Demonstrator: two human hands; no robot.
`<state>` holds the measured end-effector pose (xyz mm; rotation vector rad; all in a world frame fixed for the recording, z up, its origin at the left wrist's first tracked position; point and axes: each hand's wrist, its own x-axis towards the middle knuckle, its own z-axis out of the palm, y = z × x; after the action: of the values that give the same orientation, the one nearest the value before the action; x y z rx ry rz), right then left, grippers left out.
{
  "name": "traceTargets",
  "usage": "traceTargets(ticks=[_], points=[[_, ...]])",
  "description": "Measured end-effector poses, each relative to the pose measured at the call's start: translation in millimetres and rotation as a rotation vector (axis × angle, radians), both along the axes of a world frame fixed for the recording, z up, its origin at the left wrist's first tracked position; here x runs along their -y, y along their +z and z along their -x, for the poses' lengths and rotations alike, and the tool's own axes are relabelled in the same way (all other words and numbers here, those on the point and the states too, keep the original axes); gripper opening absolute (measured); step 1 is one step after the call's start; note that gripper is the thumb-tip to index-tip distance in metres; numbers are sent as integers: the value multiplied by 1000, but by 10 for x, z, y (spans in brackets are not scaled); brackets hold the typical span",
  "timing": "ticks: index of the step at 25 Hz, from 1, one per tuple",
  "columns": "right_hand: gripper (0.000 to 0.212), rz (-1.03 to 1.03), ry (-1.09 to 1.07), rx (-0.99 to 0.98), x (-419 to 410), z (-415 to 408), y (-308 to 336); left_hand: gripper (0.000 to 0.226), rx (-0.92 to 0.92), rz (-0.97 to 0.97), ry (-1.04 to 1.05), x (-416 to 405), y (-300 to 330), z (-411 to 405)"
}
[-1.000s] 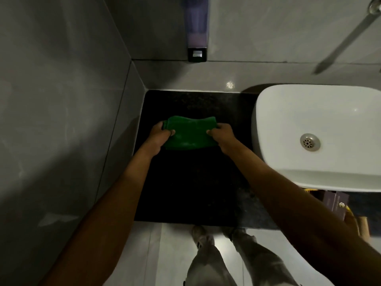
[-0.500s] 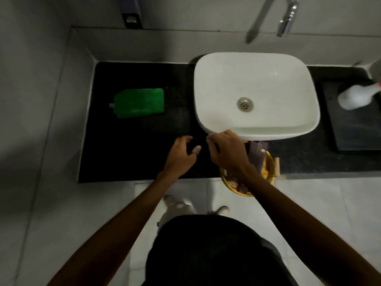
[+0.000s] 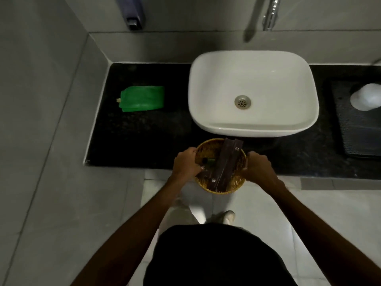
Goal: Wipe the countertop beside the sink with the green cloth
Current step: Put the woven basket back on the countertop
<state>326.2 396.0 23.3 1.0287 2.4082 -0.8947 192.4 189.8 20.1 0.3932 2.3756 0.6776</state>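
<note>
Black countertop [image 3: 132,139] bears green cloth [image 3: 142,98] beside white sink [image 3: 252,129], apparently untouched.

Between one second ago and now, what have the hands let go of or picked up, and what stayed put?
Both hands released the folded green cloth, which now lies on the black stone countertop left of the white basin. The left hand and right hand moved toward the person and now grip opposite rims of the round yellow woven basket. Since half a second ago the cloth has stayed put.

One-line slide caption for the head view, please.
Both hands, left hand and right hand, grip a yellow wicker basket; green cloth lies on the countertop.
</note>
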Motion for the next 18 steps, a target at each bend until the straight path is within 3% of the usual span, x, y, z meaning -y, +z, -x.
traceTargets(ticks=[4, 7, 13, 15, 18], points=[[20, 21, 270, -115, 707, 939, 94, 62, -37, 122, 148, 1004, 221, 710], [25, 67, 323, -222, 1229, 1810, 136, 60, -61, 130, 236, 1617, 299, 1474], [30, 141, 224, -66, 1633, 2828, -47, 57, 76, 44, 255, 1916, -39, 2575], [37, 78, 176, -28, 1556, 2918, -132, 66, 130, 41, 260, 1912, -180, 2725], [49, 40, -71, -124, 1274, 3271, -224, 82, 117, -23, 327, 1705, -314, 3056]])
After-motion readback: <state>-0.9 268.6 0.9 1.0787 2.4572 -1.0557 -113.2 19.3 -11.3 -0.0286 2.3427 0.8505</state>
